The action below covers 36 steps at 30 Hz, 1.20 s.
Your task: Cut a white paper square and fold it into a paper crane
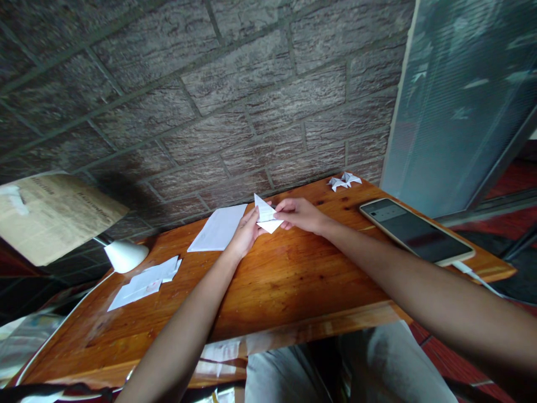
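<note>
A small folded piece of white paper (267,214) is held between both hands above the middle of the wooden table. It has pointed triangular flaps, one sticking up and one pointing down. My left hand (246,230) is closed on its left side, the thumb resting on the front. From the right, the thumb and fingers of my right hand (298,215) pinch its other edge. Fingers behind the paper are partly hidden.
Two folded paper figures (344,181) sit at the far right of the table (293,280). A phone (417,230) with a charging cable lies at right. Behind my left hand lies a white paper stack (218,228); loose papers (146,281) and a lamp (126,256) are at left.
</note>
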Each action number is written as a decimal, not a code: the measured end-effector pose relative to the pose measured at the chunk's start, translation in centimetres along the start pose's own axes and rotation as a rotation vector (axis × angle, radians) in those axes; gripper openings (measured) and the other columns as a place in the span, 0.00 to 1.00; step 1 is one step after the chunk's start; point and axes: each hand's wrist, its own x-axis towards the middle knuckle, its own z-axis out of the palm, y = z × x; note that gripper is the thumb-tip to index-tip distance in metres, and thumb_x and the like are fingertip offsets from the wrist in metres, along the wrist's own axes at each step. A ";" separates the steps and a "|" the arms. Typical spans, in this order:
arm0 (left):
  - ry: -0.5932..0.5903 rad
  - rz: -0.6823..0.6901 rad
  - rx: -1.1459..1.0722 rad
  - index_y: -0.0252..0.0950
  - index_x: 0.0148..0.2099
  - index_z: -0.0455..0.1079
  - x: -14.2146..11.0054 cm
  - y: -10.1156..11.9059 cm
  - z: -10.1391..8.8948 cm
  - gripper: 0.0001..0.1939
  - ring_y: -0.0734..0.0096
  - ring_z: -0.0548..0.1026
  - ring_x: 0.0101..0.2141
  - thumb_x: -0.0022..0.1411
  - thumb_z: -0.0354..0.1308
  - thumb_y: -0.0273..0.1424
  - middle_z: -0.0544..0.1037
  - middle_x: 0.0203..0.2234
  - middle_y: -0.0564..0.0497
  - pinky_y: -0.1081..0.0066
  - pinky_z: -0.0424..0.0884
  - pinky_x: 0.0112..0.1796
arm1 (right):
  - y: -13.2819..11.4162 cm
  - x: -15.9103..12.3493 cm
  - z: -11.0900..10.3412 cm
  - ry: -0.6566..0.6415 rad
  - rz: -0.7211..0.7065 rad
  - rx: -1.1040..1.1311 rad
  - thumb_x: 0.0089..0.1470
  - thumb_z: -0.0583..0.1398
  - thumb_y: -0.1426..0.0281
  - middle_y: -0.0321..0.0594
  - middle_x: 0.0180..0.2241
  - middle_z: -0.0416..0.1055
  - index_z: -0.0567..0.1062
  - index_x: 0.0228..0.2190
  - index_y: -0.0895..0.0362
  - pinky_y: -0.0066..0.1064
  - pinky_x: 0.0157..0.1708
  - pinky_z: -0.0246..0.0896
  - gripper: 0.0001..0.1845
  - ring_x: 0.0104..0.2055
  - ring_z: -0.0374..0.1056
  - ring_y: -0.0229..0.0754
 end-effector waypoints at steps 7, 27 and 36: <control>-0.090 -0.026 -0.017 0.42 0.60 0.64 -0.4 0.4 0.4 0.32 0.65 0.77 0.38 0.57 0.60 0.49 0.78 0.42 0.47 0.68 0.74 0.35 | -0.1 -0.2 0.1 -0.050 0.059 0.001 0.51 0.65 0.71 0.36 0.21 0.75 0.79 0.32 0.60 0.21 0.22 0.66 0.05 0.22 0.70 0.33; 0.030 -0.001 0.009 0.35 0.39 0.69 -0.1 0.4 0.2 0.23 0.67 0.77 0.34 0.54 0.62 0.50 0.77 0.29 0.51 0.71 0.73 0.35 | -0.5 -0.5 0.1 -0.158 0.000 -0.002 0.47 0.67 0.65 0.37 0.28 0.77 0.80 0.38 0.57 0.20 0.23 0.64 0.14 0.26 0.69 0.33; -0.029 -0.048 -0.074 0.36 0.52 0.68 -0.3 0.8 0.3 0.29 0.63 0.78 0.41 0.57 0.57 0.52 0.79 0.39 0.45 0.67 0.75 0.39 | -0.3 -0.2 -0.2 -0.102 -0.084 -0.008 0.44 0.66 0.69 0.40 0.30 0.78 0.81 0.34 0.60 0.21 0.23 0.62 0.12 0.29 0.69 0.35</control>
